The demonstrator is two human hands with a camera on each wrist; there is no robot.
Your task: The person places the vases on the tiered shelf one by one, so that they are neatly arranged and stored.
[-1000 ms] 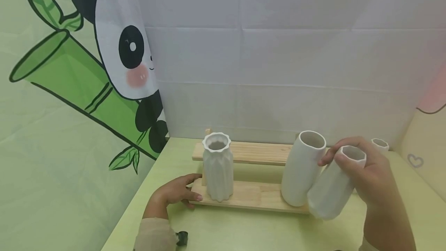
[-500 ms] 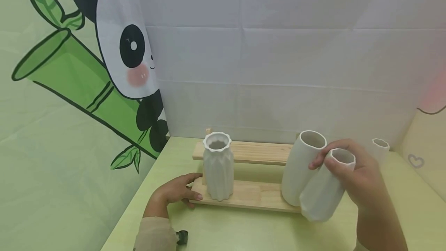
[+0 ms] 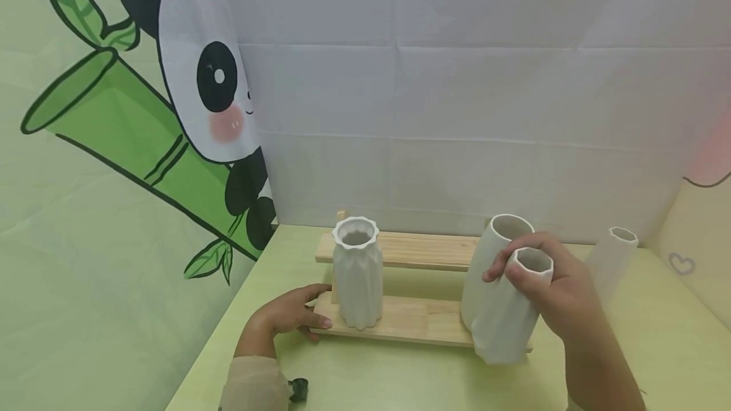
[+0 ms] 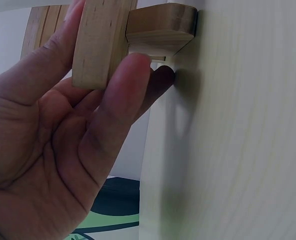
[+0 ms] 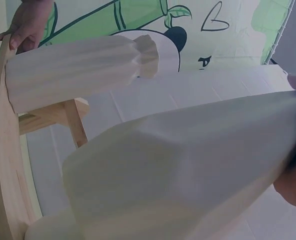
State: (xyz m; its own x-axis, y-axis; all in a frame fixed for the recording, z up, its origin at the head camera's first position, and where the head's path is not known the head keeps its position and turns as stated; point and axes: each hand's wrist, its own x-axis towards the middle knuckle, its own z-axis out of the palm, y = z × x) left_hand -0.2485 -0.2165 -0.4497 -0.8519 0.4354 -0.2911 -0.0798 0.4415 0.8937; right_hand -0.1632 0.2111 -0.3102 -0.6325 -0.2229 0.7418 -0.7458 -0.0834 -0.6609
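Observation:
My right hand [image 3: 562, 290] grips a white faceted vase [image 3: 505, 322] near its rim. That vase tilts slightly, its base by the front right of the two-tier wooden plant stand [image 3: 422, 319]; whether it touches the board cannot be told. Behind it, partly covered, is a smooth white vase [image 3: 482, 271] on the lower board. A fluted white vase [image 3: 358, 284] is upright at the lower board's left end. My left hand [image 3: 288, 311] holds that end, thumb and fingers on either side of the board [image 4: 100, 45].
Another white vase [image 3: 619, 252] stands on the table [image 3: 400, 379] at the back right, partly behind my right arm. A small black object [image 3: 299, 390] shows by the left sleeve. A pale cloth backdrop [image 3: 457, 113] hangs close behind the stand.
My right hand has carried the faceted vase left, in front of the smooth vase, and it now leans less. The left hand and the stand look unmoved.

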